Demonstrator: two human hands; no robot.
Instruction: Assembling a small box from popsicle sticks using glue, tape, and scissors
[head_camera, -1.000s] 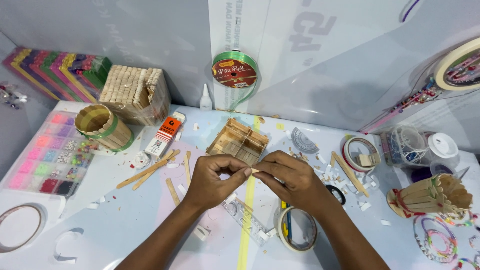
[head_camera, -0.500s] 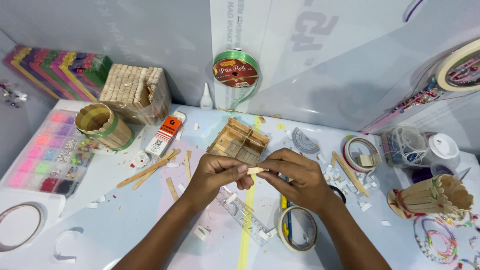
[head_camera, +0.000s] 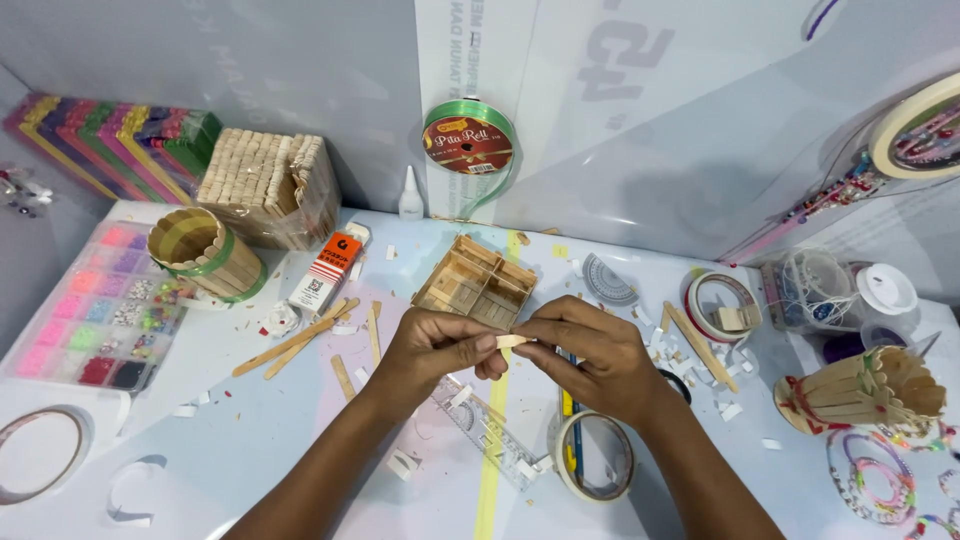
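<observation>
- Small pale wooden stick piece: pinched between fingers of left hand and right hand, just in front of the partitioned wooden stick tray.
- Tray: compartments apparently assembled; piece not yet attached.
- Loose sticks lie left of the tray on the surface.

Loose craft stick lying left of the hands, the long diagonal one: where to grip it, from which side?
Take the long craft stick near its middle, pinching across its narrow width from above. It lies flat on the table, diagonal, so only the thin long edges offer a grip. Come from the lower left: a second stick lies close along its other side, the glue box beyond its upper end. Both hands are busy pinching a small piece.
</observation>
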